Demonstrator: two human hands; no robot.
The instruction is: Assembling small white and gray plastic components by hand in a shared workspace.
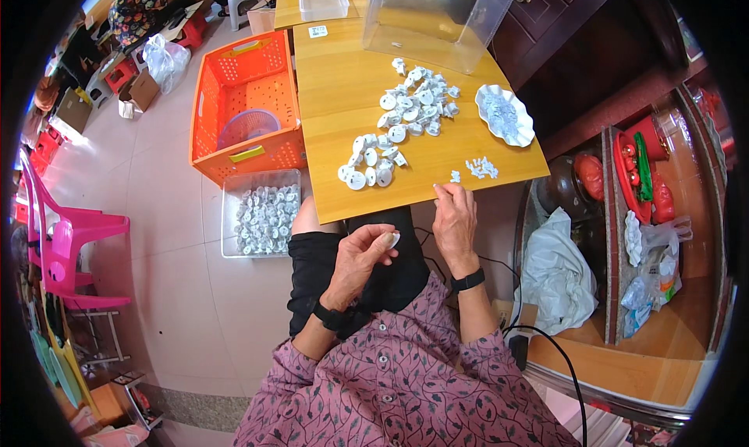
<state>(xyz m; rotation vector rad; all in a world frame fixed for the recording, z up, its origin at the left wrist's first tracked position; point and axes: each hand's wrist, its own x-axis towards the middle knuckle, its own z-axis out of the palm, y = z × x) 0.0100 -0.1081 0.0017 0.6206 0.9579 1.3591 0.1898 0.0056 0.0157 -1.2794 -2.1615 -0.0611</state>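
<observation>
My left hand (360, 258), above my lap, pinches a small round white plastic part (395, 240) between thumb and fingers. My right hand (456, 222) is at the table's near edge, its thumb and fingertips closed on a tiny white piece (435, 186). Just beyond it lie loose tiny white pieces (482, 168). Several round white parts, with small projecting stems, form a nearer cluster (370, 163) and a larger pile (417, 102) on the wooden table (335, 96). A wavy-edged white dish (528, 129) at the right holds small pale pieces.
A clear box (460, 37) lies at the table's far end. Left of the table sit an orange crate (204, 127) with a purple basket (251, 123) in it, and a clear bin (226, 240) full of white parts. Cupboard shelves (612, 252) stand right; a pink chair (74, 232) is far left.
</observation>
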